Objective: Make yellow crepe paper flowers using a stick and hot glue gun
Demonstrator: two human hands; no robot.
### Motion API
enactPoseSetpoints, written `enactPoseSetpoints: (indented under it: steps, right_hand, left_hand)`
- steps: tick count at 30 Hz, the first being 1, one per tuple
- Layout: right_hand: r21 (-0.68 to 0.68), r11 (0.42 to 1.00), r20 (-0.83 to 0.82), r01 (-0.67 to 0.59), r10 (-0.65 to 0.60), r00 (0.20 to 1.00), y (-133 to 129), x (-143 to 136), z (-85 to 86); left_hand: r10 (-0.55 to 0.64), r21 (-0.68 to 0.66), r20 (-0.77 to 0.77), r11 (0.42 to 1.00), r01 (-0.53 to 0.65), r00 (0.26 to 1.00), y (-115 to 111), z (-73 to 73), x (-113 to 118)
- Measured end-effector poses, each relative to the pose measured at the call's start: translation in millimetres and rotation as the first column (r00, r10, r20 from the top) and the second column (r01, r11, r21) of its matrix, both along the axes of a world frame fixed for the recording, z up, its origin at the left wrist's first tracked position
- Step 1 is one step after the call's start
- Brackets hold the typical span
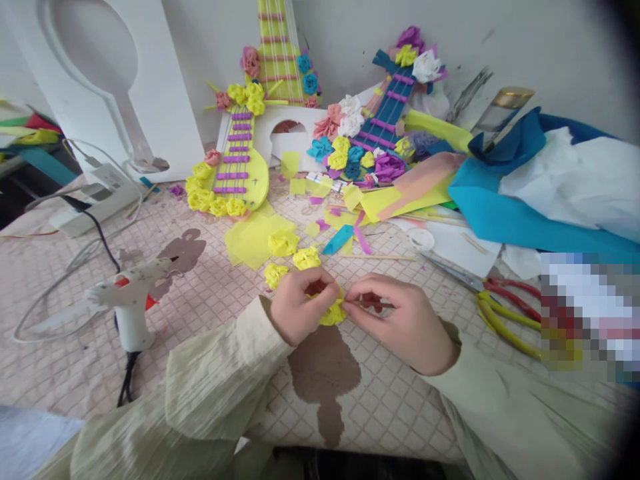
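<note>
Between my two hands is a yellow crepe paper flower (332,313), partly hidden by my fingers. My left hand (304,303) is closed around its left side, thumb against the paper. From the right, my right hand (400,317) pinches the flower's edge between thumb and forefinger. Just beyond my left hand lie more yellow paper flowers, one (275,275) at its wrist side, another (307,257) above the knuckles and a third (283,242) farther back. Yellow paper sheets (247,239) lie behind them.
A white glue gun (133,300) stands at left, its cord running to a power strip (97,200). Scissors (465,277) lie at right. A yellow flower-trimmed paper guitar (255,177) and a blue one (383,117) lean at the back. Blue crepe paper (540,213) is heaped at right.
</note>
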State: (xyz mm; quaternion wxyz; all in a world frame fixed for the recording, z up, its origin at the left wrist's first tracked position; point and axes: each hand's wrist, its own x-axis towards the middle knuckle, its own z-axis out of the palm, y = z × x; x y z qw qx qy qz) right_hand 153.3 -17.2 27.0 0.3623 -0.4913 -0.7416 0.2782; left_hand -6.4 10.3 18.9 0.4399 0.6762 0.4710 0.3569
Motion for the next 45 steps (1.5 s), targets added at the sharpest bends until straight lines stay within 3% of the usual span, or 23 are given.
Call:
enactPoseSetpoints:
  steps: [6, 14, 19, 25, 35, 45]
  right_hand:
    - [-0.07, 0.997, -0.001, -0.014, 0.014, 1.0, 0, 0, 0.7]
    - [-0.145, 0.984, -0.135, 0.103, -0.123, 0.983, 4, 5, 1.1]
    - [-0.19, 0.974, -0.182, 0.124, -0.159, 0.97, 5, 8, 0.8]
    - [-0.197, 0.971, -0.218, 0.136, -0.179, 0.959, 5, 6, 0.7]
    - [-0.169, 0.979, -0.225, 0.112, -0.149, 0.963, 5, 7, 2.0]
    - [-0.057, 0.988, -0.155, 0.141, -0.148, 0.977, 4, 5, -0.9]
  left_hand:
    - [-0.031, -0.045, -0.024, 0.999, 0.03, 0.999, 1, -2.2, 0]
    - [-0.045, -0.133, 0.184, 0.989, 0.07, 0.982, 0, 6.7, -2]
    - [-0.025, -0.129, 0.169, 0.991, 0.047, 0.985, -3, 0.3, 2]
    - [-0.059, -0.114, 0.276, 0.989, 0.094, 0.959, -3, -4.7, 3]
    - [-0.046, -0.157, 0.183, 0.985, 0.076, 0.982, -4, 1.7, 1]
    - [-0.05, 0.016, 0.042, 0.999, 0.05, 0.998, -3, -0.4, -2]
